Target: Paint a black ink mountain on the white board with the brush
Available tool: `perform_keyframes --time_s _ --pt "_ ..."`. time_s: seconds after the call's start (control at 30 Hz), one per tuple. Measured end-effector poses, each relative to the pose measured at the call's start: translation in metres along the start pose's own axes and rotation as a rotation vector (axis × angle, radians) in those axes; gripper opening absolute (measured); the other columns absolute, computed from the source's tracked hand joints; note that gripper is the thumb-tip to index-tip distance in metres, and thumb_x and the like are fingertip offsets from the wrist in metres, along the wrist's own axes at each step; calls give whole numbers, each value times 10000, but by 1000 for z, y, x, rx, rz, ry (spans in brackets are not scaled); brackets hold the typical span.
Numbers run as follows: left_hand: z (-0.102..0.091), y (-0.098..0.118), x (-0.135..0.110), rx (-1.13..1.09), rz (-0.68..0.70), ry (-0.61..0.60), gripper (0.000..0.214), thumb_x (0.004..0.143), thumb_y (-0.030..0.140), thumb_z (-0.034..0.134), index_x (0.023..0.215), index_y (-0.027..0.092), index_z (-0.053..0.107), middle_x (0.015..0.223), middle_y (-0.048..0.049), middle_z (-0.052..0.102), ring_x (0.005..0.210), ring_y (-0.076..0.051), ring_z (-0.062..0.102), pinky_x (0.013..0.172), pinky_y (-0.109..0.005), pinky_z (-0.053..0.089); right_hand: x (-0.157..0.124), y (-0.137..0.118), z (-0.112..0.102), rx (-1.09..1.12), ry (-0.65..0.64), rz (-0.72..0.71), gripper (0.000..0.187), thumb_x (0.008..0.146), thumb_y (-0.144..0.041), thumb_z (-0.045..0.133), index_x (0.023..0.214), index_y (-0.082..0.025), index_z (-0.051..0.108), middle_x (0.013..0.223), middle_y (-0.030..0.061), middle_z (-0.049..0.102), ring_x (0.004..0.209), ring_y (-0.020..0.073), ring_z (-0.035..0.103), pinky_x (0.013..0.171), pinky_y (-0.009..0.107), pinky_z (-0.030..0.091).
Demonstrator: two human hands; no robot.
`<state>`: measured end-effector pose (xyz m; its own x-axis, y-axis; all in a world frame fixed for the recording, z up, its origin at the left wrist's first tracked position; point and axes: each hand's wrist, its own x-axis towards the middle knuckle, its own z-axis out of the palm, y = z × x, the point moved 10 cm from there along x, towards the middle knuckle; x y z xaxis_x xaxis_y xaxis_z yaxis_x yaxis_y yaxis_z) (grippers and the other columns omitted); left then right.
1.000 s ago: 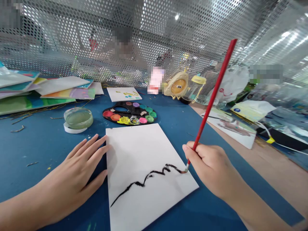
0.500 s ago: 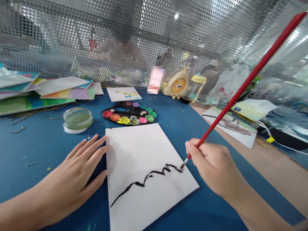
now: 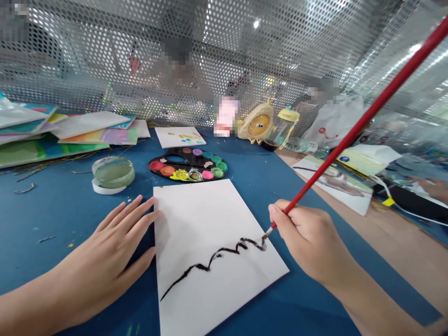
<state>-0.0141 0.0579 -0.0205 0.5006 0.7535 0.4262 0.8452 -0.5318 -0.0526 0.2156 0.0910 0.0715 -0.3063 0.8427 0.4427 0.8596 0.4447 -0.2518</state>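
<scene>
My right hand (image 3: 308, 238) is shut on a red-handled paintbrush (image 3: 350, 137), whose dark bristles touch the right end of a wavy black painted line (image 3: 217, 254). That line crosses the lower part of a white sheet of paper (image 3: 217, 210), which lies tilted on a blue mat (image 3: 52, 224). My left hand (image 3: 112, 238) rests flat on the mat, fingers spread, with its fingertips at the paper's left edge. It holds nothing.
Beyond the paper lie a watercolour palette (image 3: 188, 169) and a round dish of greenish liquid (image 3: 113, 171). Painted sheets (image 3: 52, 135) are piled at the far left, and another painted sheet (image 3: 332, 184) lies right. A perforated metal screen (image 3: 105, 60) stands behind.
The brush tip has moved up and left along the end of the black line. The handle now leans further right. My left hand and the paper have not visibly moved.
</scene>
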Motion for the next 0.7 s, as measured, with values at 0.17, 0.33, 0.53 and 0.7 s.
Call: perform_keyframes --time_s 0.17,0.33,0.53,0.7 --pt "1 -2 0 -17 -23 -16 573 885 503 343 1393 257 247 1447 -60 368 1324 -292 338 1048 -494 374 0 -2 0 -66 14 -22 371 906 -231 367 544 -211 289 461 -60 294 387 89 339 429 238 282" --pt "2 0 0 -2 -10 -30 561 888 487 339 1387 243 258 1446 -77 366 1330 -298 326 1036 -512 389 -1 -2 0 -46 14 -27 369 915 -229 356 549 -213 303 465 -56 303 396 97 352 440 238 297" --pt "1 0 1 25 -4 -28 555 886 495 344 1372 235 280 1433 -85 386 1325 -298 335 1014 -515 413 -1 0 -1 -85 24 -15 377 909 -239 365 548 -217 259 461 -59 280 388 94 333 434 242 279" --pt "0 2 0 22 5 -16 542 891 497 313 1354 216 317 1424 -100 397 1318 -308 346 1006 -520 417 -1 -1 -2 -96 46 -28 372 903 -237 369 548 -216 261 462 -60 266 386 92 317 427 240 269"
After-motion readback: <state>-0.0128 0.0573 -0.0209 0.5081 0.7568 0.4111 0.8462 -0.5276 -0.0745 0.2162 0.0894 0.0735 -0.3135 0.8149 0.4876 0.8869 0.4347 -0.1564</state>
